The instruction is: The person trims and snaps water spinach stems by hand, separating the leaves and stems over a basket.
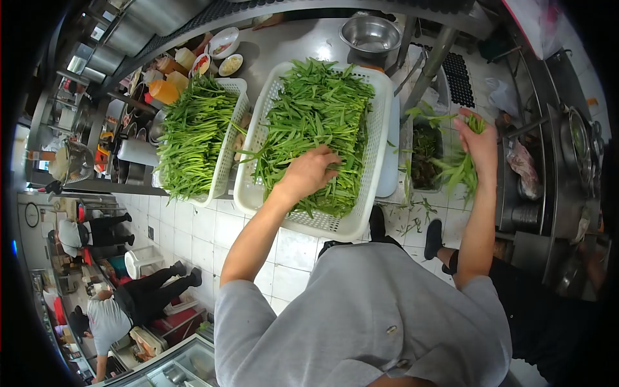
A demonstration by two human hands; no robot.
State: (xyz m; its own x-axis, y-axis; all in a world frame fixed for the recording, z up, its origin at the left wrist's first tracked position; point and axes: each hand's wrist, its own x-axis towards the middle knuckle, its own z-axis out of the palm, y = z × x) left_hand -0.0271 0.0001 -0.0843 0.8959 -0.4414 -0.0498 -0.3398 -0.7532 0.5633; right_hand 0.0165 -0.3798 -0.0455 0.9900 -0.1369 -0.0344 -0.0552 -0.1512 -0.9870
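A large white perforated basket (385, 129) in front of me is heaped with long-stemmed leafy greens (309, 109), which look like water spinach. My left hand (313, 169) lies on the heap with fingers bent and somewhat apart, touching the stems. Out to the right, my right hand (479, 138) is closed around a bunch of the same greens (461, 169), whose leaves hang below the fist. Beneath and left of that bunch is a bin (413, 145) holding darker leaf scraps. A second white basket (237, 122), full of greens with stems lined up, stands left of the large one.
A metal bowl (369, 35) and small dishes (230, 64) stand on the steel counter (290, 39). Sauce bottles (164, 90) are at the left. Leaf scraps (419, 216) litter the tiled floor. Someone's dark shoe (434, 238) is close on the right. Two people (113, 316) work farther left.
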